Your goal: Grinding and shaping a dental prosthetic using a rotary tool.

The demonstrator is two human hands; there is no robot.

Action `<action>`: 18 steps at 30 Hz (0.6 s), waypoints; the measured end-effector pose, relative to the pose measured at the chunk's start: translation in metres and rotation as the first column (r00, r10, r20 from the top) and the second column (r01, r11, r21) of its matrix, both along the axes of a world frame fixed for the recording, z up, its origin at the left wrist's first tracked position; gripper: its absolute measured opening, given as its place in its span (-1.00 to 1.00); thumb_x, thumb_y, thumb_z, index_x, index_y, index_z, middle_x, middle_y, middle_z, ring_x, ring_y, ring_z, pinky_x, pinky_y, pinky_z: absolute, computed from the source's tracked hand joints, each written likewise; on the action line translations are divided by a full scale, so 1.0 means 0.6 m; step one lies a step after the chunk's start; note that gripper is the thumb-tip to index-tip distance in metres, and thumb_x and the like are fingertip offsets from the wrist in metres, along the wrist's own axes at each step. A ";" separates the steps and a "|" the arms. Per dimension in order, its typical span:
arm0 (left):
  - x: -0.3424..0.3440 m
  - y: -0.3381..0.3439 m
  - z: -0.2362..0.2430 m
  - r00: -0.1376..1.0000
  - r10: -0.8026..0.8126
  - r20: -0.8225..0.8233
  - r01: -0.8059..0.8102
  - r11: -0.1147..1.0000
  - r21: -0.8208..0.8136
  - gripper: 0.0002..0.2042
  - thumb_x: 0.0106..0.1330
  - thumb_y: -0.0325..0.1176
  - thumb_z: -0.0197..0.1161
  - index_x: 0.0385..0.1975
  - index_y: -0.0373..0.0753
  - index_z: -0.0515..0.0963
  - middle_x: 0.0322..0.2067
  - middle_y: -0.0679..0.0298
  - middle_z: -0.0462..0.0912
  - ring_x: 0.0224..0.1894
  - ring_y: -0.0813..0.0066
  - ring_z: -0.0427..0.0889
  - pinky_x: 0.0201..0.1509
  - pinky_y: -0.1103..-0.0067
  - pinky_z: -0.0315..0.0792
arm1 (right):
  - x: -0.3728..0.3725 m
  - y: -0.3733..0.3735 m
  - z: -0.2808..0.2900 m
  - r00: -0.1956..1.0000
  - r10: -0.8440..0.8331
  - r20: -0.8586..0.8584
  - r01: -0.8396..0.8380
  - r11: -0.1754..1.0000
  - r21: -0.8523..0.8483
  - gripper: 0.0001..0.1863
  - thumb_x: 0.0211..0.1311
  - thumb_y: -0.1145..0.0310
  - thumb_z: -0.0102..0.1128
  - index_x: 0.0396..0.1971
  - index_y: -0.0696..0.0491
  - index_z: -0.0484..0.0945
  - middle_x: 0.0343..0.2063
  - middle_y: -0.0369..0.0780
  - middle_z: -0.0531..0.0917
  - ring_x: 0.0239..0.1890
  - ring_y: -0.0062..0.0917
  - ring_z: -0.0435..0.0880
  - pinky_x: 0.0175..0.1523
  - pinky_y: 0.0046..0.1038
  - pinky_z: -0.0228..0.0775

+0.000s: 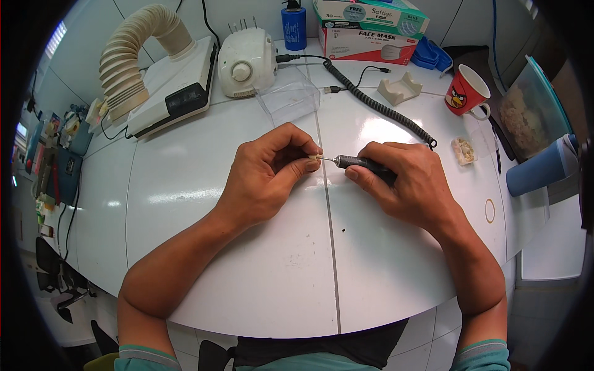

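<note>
Between the thumb and fingers of my left hand [260, 173] is a small cream-coloured piece [315, 158], mostly covered by the fingertips. My right hand [414, 179] grips a dark rotary handpiece [365, 166] with a metal nose, held nearly level above the white table [247, 272]. From the nose a thin metal bit [328, 159] points left, its tip at the cream piece; whether the two touch, I cannot tell. A black coiled cord [383, 109] runs behind my right hand toward a white control unit [246, 62] with a round knob.
Back left stands a dust extractor [176, 96] with a ribbed hose [117, 55]. A clear plastic shield [289, 99], a beige handpiece rest [400, 89] and mask boxes [368, 44] sit at the back. To the right are a red mug [465, 93], a small tub [463, 151] and a rubber band [490, 211].
</note>
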State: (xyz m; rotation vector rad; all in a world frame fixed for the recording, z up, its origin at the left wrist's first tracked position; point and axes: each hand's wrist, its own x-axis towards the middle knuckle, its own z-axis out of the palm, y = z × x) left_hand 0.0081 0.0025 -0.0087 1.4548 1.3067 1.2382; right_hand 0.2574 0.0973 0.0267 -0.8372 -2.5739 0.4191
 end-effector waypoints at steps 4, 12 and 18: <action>-0.001 0.001 0.000 1.000 0.008 -0.012 -0.008 1.000 0.003 -0.87 0.55 -0.62 0.36 -0.02 -0.32 0.62 -0.01 0.23 0.78 0.07 0.58 0.77 0.29 0.59 0.65 | 0.000 -0.002 -0.003 0.999 -0.004 -0.036 0.005 1.000 0.012 -0.64 0.45 0.02 0.46 -0.34 0.05 0.76 -0.53 -0.14 0.73 -0.47 -0.22 0.74 -0.34 -0.21 0.50; -0.002 0.001 0.003 0.997 -0.020 0.076 0.019 1.000 0.005 -0.88 0.62 -0.62 0.25 0.03 -0.30 0.55 0.05 0.17 0.75 0.12 0.48 0.78 0.29 0.52 0.70 | 0.001 0.000 0.005 1.000 0.004 0.002 -0.004 1.000 -0.006 -0.61 0.45 0.02 0.44 -0.36 0.07 0.73 -0.54 -0.12 0.72 -0.49 -0.20 0.72 -0.34 -0.20 0.49; -0.001 0.001 0.001 0.994 -0.030 0.103 0.029 0.999 0.015 -0.90 0.65 -0.63 0.18 0.02 -0.29 0.52 0.05 0.11 0.75 0.15 0.42 0.79 0.27 0.49 0.71 | -0.001 -0.001 0.006 1.000 -0.003 -0.011 0.002 0.999 -0.047 -0.59 0.48 0.02 0.42 -0.37 0.09 0.72 -0.56 -0.11 0.70 -0.52 -0.19 0.70 -0.35 -0.21 0.47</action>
